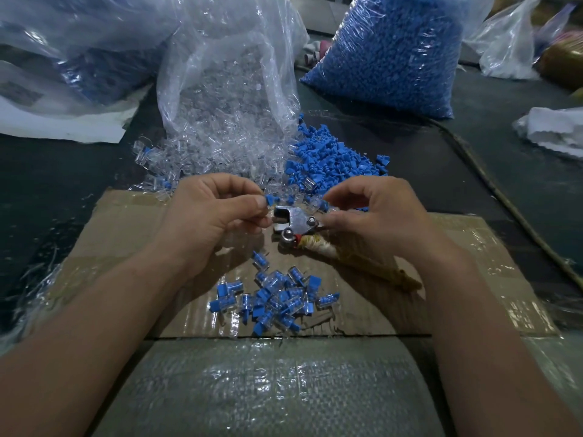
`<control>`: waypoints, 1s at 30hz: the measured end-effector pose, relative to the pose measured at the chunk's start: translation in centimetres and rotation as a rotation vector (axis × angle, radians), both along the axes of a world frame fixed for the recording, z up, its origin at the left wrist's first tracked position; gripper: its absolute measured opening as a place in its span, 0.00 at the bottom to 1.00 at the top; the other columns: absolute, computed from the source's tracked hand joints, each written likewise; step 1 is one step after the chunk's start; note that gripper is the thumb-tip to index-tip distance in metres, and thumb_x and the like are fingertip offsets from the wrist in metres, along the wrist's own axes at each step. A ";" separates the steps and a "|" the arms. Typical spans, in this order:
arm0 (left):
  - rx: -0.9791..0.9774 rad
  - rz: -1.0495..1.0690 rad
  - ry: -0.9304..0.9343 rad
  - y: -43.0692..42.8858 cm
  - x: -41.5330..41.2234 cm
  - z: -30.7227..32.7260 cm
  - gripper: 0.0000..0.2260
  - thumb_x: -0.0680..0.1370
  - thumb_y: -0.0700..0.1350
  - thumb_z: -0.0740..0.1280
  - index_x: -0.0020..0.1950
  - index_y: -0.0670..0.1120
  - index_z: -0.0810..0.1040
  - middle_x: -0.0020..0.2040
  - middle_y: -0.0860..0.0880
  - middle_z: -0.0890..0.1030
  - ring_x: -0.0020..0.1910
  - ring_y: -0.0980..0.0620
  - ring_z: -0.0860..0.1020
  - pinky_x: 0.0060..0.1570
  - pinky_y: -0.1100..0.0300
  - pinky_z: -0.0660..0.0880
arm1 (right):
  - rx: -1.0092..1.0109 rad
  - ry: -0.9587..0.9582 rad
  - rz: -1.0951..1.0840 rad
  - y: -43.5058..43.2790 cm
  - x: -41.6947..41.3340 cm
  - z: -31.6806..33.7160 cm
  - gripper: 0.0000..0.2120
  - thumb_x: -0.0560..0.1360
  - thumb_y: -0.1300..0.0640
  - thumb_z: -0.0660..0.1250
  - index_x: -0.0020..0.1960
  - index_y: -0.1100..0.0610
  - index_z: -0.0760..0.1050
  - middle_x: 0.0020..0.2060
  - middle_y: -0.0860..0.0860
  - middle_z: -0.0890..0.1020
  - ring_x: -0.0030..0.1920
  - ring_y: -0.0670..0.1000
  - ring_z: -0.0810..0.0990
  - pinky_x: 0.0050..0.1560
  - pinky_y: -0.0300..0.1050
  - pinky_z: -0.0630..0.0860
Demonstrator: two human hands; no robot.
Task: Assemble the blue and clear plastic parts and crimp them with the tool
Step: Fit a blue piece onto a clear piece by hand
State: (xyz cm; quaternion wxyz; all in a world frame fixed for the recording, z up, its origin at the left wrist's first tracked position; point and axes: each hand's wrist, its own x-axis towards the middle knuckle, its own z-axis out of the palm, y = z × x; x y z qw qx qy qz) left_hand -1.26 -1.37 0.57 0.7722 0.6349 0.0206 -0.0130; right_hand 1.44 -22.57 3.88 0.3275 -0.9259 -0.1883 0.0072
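My left hand [217, 216] pinches a small blue plastic part [270, 199] between thumb and forefinger, just left of the crimp tool's metal jaw [291, 220]. The tool lies on the cardboard [120, 228], its wrapped handle [362, 263] running down to the right. My right hand [372, 212] rests over the tool's pivot, fingertips closed on a clear part [320, 205] at the jaw's upper edge. A heap of loose blue parts [331, 159] and spilled clear parts [202, 156] lie just beyond my hands. Several assembled blue-and-clear pieces [277, 298] are piled below the tool.
A torn clear bag [227, 74] of clear parts stands at the back centre, a full bag of blue parts [394, 55] at the back right. More plastic bags [72, 48] lie at the left. A woven sack surface [268, 386] sits nearest me.
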 end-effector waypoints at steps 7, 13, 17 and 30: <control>-0.008 0.019 0.018 0.0 0.0 -0.1 0.03 0.62 0.40 0.72 0.33 0.48 0.83 0.32 0.44 0.82 0.32 0.50 0.82 0.31 0.59 0.80 | -0.230 0.274 -0.004 -1.9 0.2 0.4 0.21 0.61 0.47 0.77 0.50 0.43 0.74 0.43 0.37 0.75 0.45 0.36 0.72 0.40 0.30 0.66; -0.003 0.018 0.009 0.1 0.1 0.0 0.04 0.62 0.40 0.71 0.33 0.48 0.83 0.33 0.45 0.83 0.32 0.50 0.82 0.30 0.62 0.78 | -0.378 0.317 0.091 -1.8 -0.1 0.6 0.34 0.57 0.45 0.78 0.59 0.43 0.69 0.48 0.36 0.68 0.50 0.41 0.69 0.48 0.38 0.68; -0.013 0.019 0.030 0.3 0.3 -0.3 0.04 0.63 0.40 0.72 0.34 0.48 0.83 0.34 0.43 0.83 0.33 0.49 0.83 0.32 0.60 0.80 | -0.407 0.253 0.102 -1.4 -0.1 0.5 0.29 0.58 0.45 0.78 0.55 0.43 0.69 0.47 0.39 0.68 0.49 0.43 0.69 0.49 0.41 0.69; -0.096 0.020 0.031 0.1 0.0 -0.1 0.05 0.65 0.38 0.69 0.32 0.47 0.82 0.33 0.42 0.82 0.33 0.49 0.82 0.30 0.58 0.80 | -0.428 0.048 0.087 -0.6 0.1 0.0 0.10 0.67 0.60 0.69 0.42 0.47 0.72 0.36 0.41 0.73 0.38 0.44 0.71 0.33 0.40 0.63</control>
